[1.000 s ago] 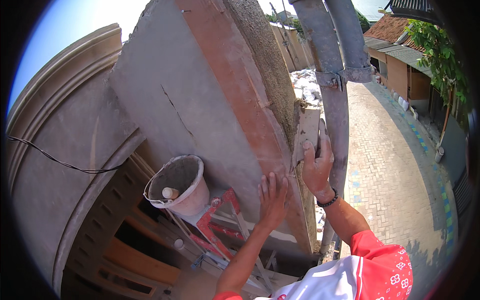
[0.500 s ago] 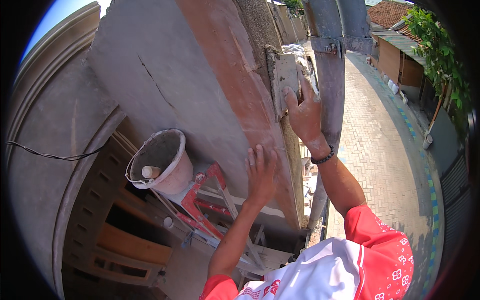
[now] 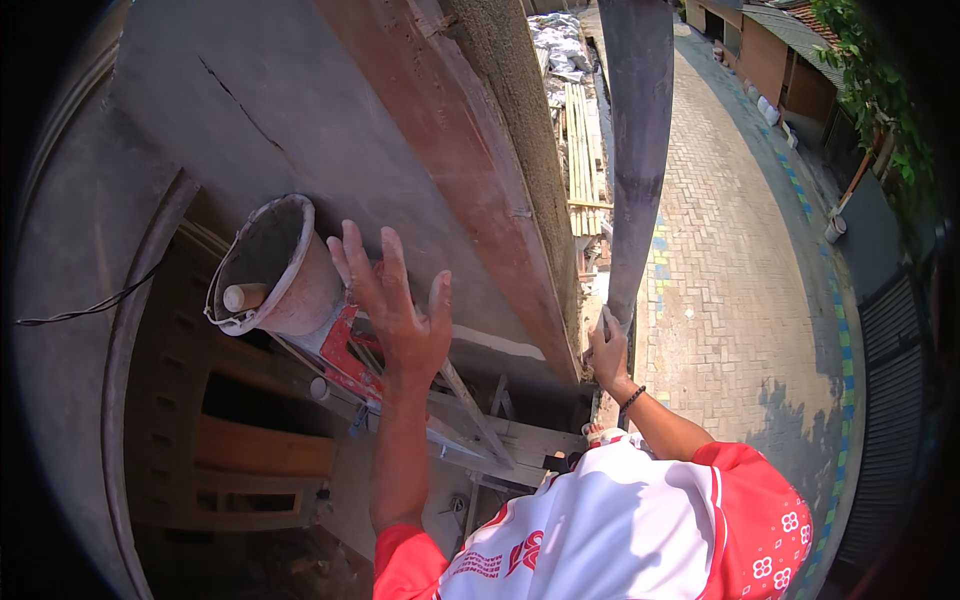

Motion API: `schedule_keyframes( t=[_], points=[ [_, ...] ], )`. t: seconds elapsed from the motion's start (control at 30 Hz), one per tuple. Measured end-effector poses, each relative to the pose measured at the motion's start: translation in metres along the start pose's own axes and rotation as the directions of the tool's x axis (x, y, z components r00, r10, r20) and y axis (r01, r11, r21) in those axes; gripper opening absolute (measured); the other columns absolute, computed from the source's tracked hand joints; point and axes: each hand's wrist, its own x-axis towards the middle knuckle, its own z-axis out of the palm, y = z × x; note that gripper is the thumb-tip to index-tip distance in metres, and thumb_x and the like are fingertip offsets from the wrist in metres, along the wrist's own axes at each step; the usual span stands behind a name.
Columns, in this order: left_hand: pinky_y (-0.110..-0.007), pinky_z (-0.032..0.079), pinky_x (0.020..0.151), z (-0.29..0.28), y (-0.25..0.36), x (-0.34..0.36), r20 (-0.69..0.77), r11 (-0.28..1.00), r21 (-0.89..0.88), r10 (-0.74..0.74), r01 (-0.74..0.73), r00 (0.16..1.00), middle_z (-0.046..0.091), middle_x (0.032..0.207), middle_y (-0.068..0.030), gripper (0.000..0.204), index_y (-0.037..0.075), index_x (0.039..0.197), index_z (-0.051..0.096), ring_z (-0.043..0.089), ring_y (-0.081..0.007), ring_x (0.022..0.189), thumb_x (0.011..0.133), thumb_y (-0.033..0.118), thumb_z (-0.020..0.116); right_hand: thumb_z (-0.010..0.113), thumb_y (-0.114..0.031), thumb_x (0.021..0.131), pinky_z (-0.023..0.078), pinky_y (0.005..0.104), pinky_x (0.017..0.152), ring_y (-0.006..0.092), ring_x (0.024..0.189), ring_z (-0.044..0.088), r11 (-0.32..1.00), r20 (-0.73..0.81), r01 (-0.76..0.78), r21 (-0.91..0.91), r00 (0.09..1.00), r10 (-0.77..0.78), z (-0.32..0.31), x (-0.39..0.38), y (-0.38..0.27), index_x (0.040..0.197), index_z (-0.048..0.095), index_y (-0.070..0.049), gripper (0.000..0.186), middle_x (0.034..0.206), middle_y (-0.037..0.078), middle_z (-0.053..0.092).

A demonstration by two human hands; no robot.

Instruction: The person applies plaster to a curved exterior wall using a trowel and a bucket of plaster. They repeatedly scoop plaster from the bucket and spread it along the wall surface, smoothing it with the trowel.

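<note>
My left hand is raised with its fingers spread, holding nothing; it shows in front of the ladder and beside the bucket. The pale, mortar-stained bucket sits on top of the red and silver ladder. A rounded pale handle end sticks out of it. Farther right, my right hand is at the lower part of the grey pipe, beside the wall's edge. Its visible fingers stretch upward, some hidden; contact with the pipe is unclear. The grey plastered wall has a brownish band along its edge.
A crack runs across the plaster. Bamboo poles and pale sacks lie below, beyond the wall. The paved lane runs along the right. A black cable hangs at left, and planks lie under the ladder.
My left hand has come off the wall and risen with spread fingers. My right hand has left the flat grey piece at the wall edge and dropped beside the pipe. The view has shifted downward.
</note>
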Motion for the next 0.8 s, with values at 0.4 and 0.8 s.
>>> schedule_keyframes(
  t=[0.4, 0.8],
  points=[
    [-0.045, 0.031, 0.111, -0.136, -0.205, -0.005, -0.191, 0.385, -0.562, -0.921, 0.732, 0.339, 0.035, 0.147, -0.0218, 0.077, -0.004, 0.144, 0.030, 0.039, -0.0331, 0.134, 0.091, 0.042, 0.061, 0.055, -0.011, 0.091, 0.041, 0.0260, 0.045, 0.0082, 0.051, 0.049, 0.967, -0.056, -0.199, -0.160, 0.980, 0.192, -0.141, -0.025, 0.063, 0.140, 0.044, -0.001, 0.051, 0.075, 0.004, 0.058],
    [-0.054, 0.036, 0.104, -0.110, -0.234, -0.003, 0.374, -0.282, -0.795, -0.925, 0.537, 0.068, 0.055, 0.133, -0.0136, 0.049, 0.004, 0.131, 0.051, 0.049, -0.0317, 0.125, 0.090, 0.030, 0.054, 0.055, -0.014, 0.090, 0.038, 0.0261, 0.036, 0.0112, 0.044, 0.052, 0.918, -0.290, -0.383, -0.101, 0.894, 0.341, -0.185, -0.051, 0.146, 0.133, 0.051, -0.002, 0.045, 0.075, 0.005, 0.061]
  ],
)
